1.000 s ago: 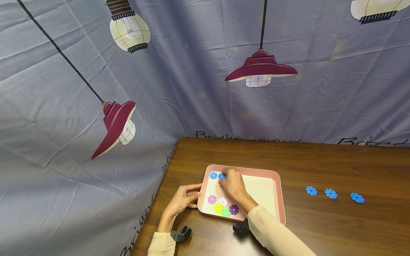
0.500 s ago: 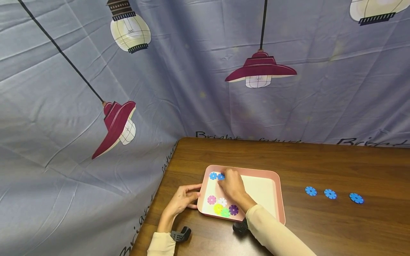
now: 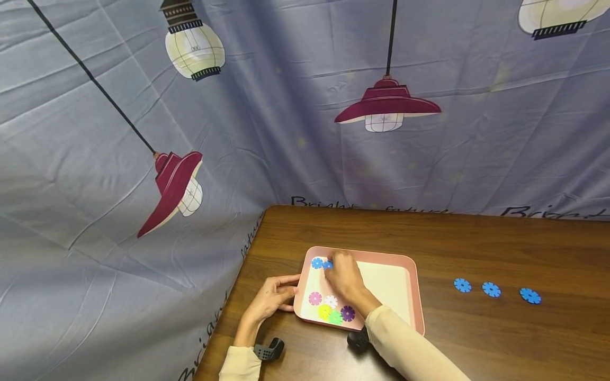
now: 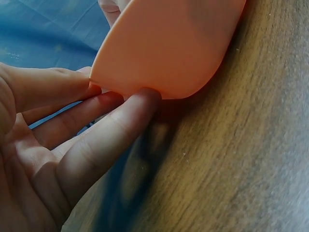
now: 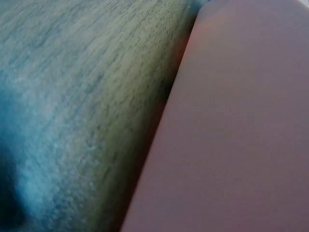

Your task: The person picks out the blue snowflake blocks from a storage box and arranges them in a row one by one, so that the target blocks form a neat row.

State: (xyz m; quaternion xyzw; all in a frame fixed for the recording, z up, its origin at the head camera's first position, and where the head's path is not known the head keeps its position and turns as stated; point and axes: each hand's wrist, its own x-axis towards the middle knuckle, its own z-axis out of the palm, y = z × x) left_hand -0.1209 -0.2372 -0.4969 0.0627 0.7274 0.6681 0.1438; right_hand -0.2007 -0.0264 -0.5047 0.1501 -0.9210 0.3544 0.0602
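Note:
A pink tray (image 3: 388,257) with a pale inside lies on the table. In its far left corner are two blue notched plastic discs, snowflake-shaped; the left disc (image 3: 317,263) shows fully. My right hand (image 3: 344,275) reaches into the tray with curled fingers and holds the right disc (image 3: 328,265), partly covering it. My left hand (image 3: 270,297) rests its fairly straight fingers against the tray's left side. The left wrist view shows those fingertips (image 4: 147,96) touching the tray's outer wall (image 4: 169,53). My right hand is out of sight in the right wrist view; the tray wall (image 5: 231,125) fills much of it.
Nearer in the tray lie a pink disc (image 3: 315,298), a white disc (image 3: 331,301), a yellow disc (image 3: 324,311), a green disc (image 3: 335,317) and a purple disc (image 3: 348,314). Three blue spots of discs (image 3: 491,289) lie right of the tray. A printed curtain (image 3: 305,132) stands behind.
My right hand stays at the far left of the tray, and the partly covered blue disc has shifted slightly left towards its neighbour. My left hand has not visibly moved.

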